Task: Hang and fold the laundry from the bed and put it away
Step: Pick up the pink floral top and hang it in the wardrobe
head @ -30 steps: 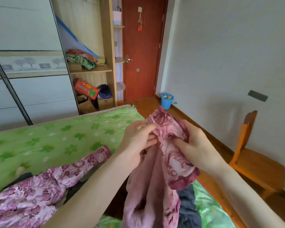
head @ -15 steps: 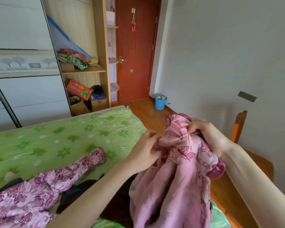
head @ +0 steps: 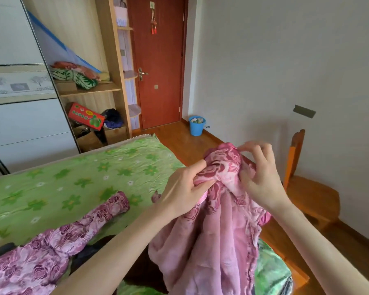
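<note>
The bed, under a green flowered sheet, is the landmark. A rose-print garment lies across its near side, apparently waiting its turn, with dark clothes partly under it. Over the bed's right corner hangs the pink garment, lifted clear so its length drops freely. The left hand pinches a bunched edge at its top; the right hand grips the fabric beside it, fingers curled in, probably hunting an opening or seam before hanging or folding. Beyond the bed stands a blue bucket
</note>
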`<state>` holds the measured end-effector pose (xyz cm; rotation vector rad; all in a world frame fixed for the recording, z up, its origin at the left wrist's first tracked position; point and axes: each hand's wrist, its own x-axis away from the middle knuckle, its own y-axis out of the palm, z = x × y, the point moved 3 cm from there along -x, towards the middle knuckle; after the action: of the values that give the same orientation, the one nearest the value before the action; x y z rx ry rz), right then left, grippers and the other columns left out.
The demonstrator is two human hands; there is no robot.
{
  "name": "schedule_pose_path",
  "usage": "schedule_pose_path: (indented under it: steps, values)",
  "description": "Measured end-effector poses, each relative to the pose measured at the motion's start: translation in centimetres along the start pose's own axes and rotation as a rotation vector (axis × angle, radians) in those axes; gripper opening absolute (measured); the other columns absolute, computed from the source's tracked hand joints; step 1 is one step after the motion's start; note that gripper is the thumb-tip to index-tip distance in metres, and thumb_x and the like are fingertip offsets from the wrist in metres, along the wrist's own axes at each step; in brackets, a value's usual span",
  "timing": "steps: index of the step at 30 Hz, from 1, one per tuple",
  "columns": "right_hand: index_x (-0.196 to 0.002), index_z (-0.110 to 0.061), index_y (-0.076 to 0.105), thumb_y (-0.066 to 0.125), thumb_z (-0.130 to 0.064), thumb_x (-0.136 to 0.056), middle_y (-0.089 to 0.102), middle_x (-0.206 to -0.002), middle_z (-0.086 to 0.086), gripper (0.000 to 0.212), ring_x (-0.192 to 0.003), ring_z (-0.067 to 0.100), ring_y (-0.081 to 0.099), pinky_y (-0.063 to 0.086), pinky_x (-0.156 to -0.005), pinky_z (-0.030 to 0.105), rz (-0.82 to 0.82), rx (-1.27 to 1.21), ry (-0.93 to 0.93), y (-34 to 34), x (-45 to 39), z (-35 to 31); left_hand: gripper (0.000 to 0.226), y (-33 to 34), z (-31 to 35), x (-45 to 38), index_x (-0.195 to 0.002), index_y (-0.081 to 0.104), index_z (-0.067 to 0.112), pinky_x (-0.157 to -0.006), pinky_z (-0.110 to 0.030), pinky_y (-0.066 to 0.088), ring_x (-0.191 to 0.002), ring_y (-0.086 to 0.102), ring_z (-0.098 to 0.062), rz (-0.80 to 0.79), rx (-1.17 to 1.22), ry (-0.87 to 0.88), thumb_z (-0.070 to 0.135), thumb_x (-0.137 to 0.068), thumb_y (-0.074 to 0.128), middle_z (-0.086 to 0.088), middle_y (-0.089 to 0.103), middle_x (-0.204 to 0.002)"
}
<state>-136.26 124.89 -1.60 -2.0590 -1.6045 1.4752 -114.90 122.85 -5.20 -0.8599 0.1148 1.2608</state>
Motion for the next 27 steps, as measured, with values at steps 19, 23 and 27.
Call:
schedule_pose_path:
  steps: [19,23,27]
  values:
    - [-0.109,-0.024,0.049,0.057,-0.015,-0.105,0.066,-0.093,-0.015,0.013,-0.080,0.005,0.065,0.048,-0.064,0.024,0.106,-0.106,0.057,-5.3,3.7,7.1,0.039,6.8,5.6,-4.5,-0.087,0.049,0.024,-0.058,-0.037,0.051,-0.067,0.066,-0.009,0.121,-0.172,0.075,0.059,-0.086,0.066,0.012,0.065,-0.071]
    - [-0.104,-0.028,0.048,0.059,-0.014,-0.105,0.063,-0.091,-0.009,0.018,-0.079,0.005,0.058,0.044,-0.068,0.019,0.115,-0.129,-0.040,-10.7,1.6,8.0,0.045,10.1,7.0,-6.0,-0.103,0.058,0.024,-0.065,-0.035,0.056,-0.077,0.072,-0.006,0.099,-0.120,0.050,0.062,-0.084,0.073,0.013,0.074,-0.086]
    - [-0.097,-0.038,0.044,0.059,-0.013,-0.105,0.062,-0.088,-0.009,0.030,-0.076,-0.002,0.053,0.043,-0.069,0.019,0.164,-0.160,-0.085,-16.7,-0.3,10.4,0.028,15.2,7.1,-7.7,-0.105,0.064,0.026,-0.072,-0.021,0.046,-0.085,0.063,-0.001,0.011,-0.062,0.071,0.040,-0.087,0.082,0.015,0.063,-0.097]
